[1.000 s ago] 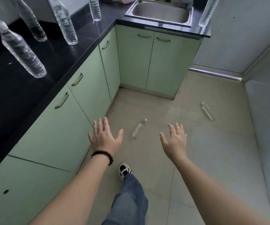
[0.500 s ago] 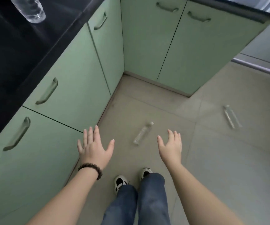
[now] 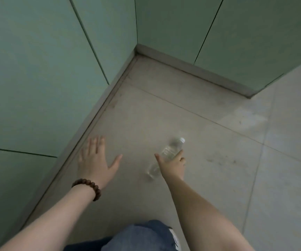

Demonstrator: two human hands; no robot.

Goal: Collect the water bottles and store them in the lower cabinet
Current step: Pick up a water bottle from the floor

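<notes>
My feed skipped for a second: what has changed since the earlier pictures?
The person has bent down toward the floor. The right hand has reached the lying water bottle and is closing its grip round it; before it hovered open above. The left hand stays open and empty. The bottle still lies where it was, and the cabinet doors remain closed.

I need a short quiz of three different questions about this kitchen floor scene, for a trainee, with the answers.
1. True or false: the left hand holds the water bottle.
2. Which hand reaches the bottle? A) left B) right C) both
3. Fill in: the bottle lies on the ____.

Key:
1. False; the left hand is spread open above the floor, beside the green cabinet doors.
2. B; the right hand is at the bottle, fingers around its body.
3. Floor.
</notes>
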